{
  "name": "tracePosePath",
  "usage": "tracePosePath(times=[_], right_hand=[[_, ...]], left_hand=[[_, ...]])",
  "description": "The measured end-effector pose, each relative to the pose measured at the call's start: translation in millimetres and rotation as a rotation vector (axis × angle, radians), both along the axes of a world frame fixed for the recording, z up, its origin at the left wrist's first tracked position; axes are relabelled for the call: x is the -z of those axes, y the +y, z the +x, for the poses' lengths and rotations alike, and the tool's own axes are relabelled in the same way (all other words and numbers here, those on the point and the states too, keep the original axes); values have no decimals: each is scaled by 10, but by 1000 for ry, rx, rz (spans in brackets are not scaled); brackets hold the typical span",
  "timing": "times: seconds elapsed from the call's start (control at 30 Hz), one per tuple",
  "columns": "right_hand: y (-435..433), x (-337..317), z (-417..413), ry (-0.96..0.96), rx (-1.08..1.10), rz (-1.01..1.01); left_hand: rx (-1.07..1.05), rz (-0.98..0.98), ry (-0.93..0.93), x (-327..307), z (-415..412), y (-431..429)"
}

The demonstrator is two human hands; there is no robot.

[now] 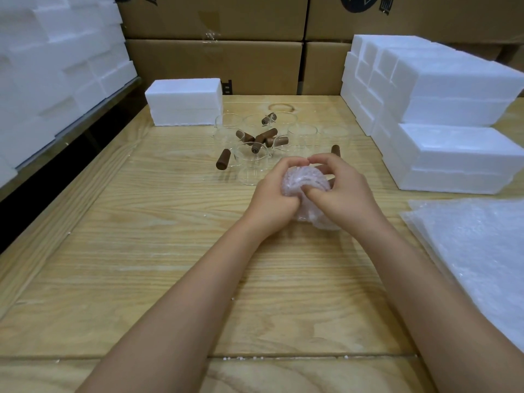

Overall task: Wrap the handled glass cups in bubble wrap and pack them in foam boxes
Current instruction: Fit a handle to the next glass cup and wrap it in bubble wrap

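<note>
Both hands hold a bubble-wrapped bundle (307,182) over the middle of the wooden table (158,228). My left hand (273,194) grips its left side with curled fingers. My right hand (344,188) curls over its top and right side, thumb pressing the wrap. What is inside the bundle is hidden. Behind it stand several clear glass cups (255,143) with brown handles (222,163), clustered together. A closed white foam box (184,102) sits at the back left of the table.
A stack of white foam boxes (442,114) fills the right side. Flat bubble wrap sheets (482,251) lie at the near right. More foam boxes (56,66) are piled at the left, and cardboard cartons (215,61) line the back.
</note>
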State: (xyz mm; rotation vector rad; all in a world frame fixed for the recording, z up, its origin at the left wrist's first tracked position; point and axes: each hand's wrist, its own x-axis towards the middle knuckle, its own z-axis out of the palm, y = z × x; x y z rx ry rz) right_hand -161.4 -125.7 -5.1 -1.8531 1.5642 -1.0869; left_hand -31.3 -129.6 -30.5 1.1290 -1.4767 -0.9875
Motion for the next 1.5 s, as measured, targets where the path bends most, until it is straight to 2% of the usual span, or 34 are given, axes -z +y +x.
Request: tracePosePath(times=[0.1,0.2,0.33,0.4,0.47,0.53,0.6,0.73,0.9,0.97,1.03,1.13,1.23,1.3,1.5], right_hand=[[25,-3,47,67,-20,-2],[56,26,74,204,58,45],[70,20,76,149,153,14],[46,-1,30,87,173,28],[16,-27,-30,10,170,72],[-1,-51,-85,-63,141,141],[3,-65,-109,-92,100,202],[16,-76,-139,-146,-15,250],[8,-152,-274,-546,-167,292],[0,-153,-333,-637,-270,260],[-3,-126,-313,-672,-282,224],[-24,-75,-247,-720,-186,212],[-53,-55,-238,-764,-149,228],[-59,-44,-229,-796,-139,236],[-7,-16,-43,-809,-137,196]], left_hand=[[-99,-80,28,-5,4,-17],[-133,-123,80,-11,-1,-19],[-41,-146,49,-42,16,37],[97,-220,-45,-39,83,67],[186,-328,-235,-4,151,75],[176,-414,-409,22,181,68],[130,-452,-446,21,179,67],[59,-443,-410,35,231,25],[-65,-218,-163,5,221,42],[-115,-137,-33,-2,229,18],[-76,-75,39,-3,249,1],[42,-42,108,-14,292,-22],[147,7,257,-38,370,-25],[192,28,275,-51,419,-29],[185,96,129,-131,591,-44]])
